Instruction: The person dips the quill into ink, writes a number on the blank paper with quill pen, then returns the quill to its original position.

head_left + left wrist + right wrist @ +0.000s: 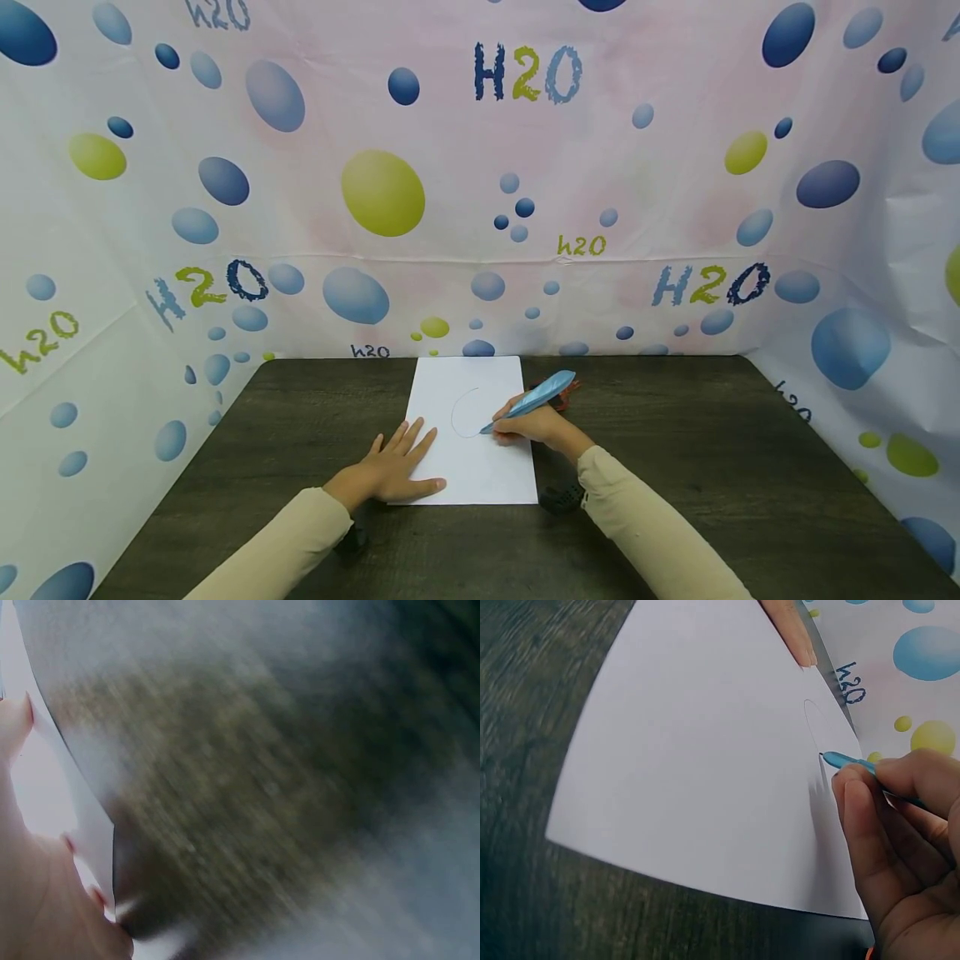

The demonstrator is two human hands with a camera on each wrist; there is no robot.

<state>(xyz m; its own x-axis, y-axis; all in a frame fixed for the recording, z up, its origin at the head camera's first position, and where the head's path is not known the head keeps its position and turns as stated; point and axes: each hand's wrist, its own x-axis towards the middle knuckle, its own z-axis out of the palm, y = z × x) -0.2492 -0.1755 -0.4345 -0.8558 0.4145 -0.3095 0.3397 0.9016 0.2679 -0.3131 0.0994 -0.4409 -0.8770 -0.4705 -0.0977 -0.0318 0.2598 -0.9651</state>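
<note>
A white sheet of paper point(465, 471) lies on the dark table, with a thin curved line, much like an open circle, drawn near its middle. My right hand point(531, 423) pinches a blue feather-shaped pen point(542, 392) between thumb and fingers; its tip touches the paper at the lower end of the line. In the right wrist view the pen's blue tip point(840, 759) meets the sheet too. With fingers spread, my left hand point(392, 473) rests on the paper's lower left edge. Part of that hand point(45, 892) shows beside the sheet in the left wrist view.
Behind the right hand lies a small reddish object point(567, 395), partly hidden. A black object point(561, 498) sits by the paper's lower right corner, near the right wrist. The dark wooden table point(675, 433) is bordered by a white sheet backdrop point(450, 125) printed with bubbles and lettering.
</note>
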